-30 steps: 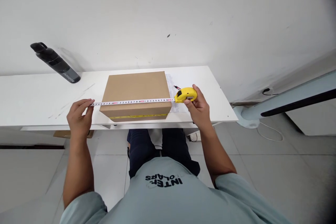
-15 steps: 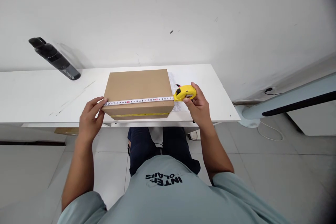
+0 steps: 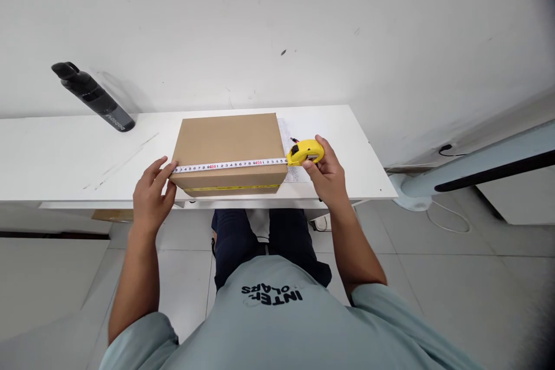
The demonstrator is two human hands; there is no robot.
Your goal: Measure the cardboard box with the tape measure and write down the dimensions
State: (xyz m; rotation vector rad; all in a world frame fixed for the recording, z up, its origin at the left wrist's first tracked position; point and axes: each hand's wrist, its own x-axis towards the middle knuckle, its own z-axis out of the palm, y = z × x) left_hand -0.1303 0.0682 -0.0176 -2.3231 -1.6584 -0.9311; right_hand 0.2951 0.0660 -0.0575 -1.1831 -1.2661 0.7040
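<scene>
A brown cardboard box [image 3: 228,139] sits on the white table, with yellow tape along its near side. Across its top, close to the near edge, stretches the white blade of a tape measure, marked in black and red numbers. My right hand [image 3: 327,176] grips the yellow case of the tape measure [image 3: 307,152] at the box's right edge. At the left edge, my left hand [image 3: 151,196] pinches the blade's end against the box corner; the fingertips hide the tip of the blade. Printed paper [image 3: 295,173] and a small dark pen-like item [image 3: 294,140] lie partly behind the box and case.
A black and grey bottle [image 3: 97,98] stands at the back left of the white table [image 3: 359,167], near the wall. To the right, a pale blue post [image 3: 485,165] rises from a round base on the tiled floor. Cables lie beside it.
Both hands, the box and the tape measure hold almost the same places. The view has shifted slightly, and my left forearm sits a little further right.
</scene>
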